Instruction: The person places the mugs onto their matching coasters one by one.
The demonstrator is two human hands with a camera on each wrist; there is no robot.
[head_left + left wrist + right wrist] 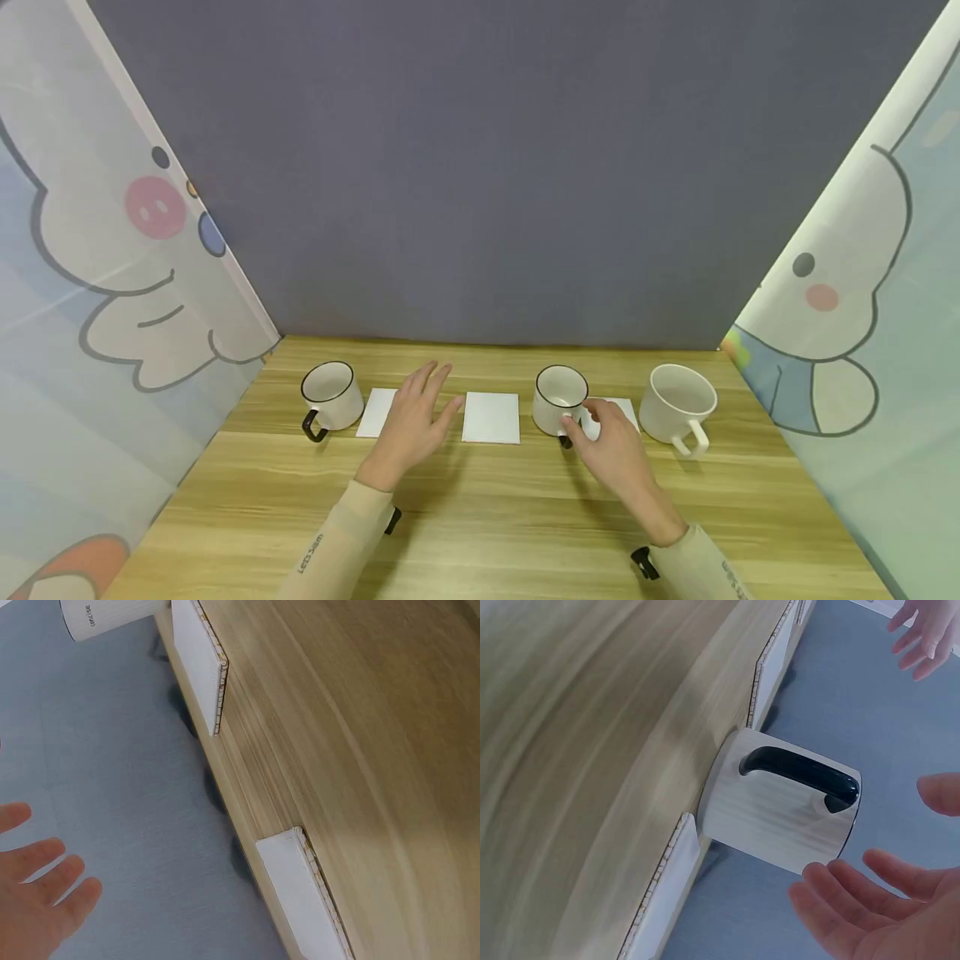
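A white mug with a black rim and black handle stands between the middle and right white square boards. My right hand is at its right side, fingers and thumb spread apart. In the right wrist view the fingertips are by the rim of this mug; whether they touch it I cannot tell. My left hand hovers with extended fingers over the left white board, partly covering it, and holds nothing. The middle board lies bare between the hands. Behind my right fingers the right board is partly hidden.
Another black-rimmed white mug stands at the left, its black handle toward me. A larger plain white mug stands at the right. A grey panel rises behind the wooden table, with cartoon-printed sheets at both sides.
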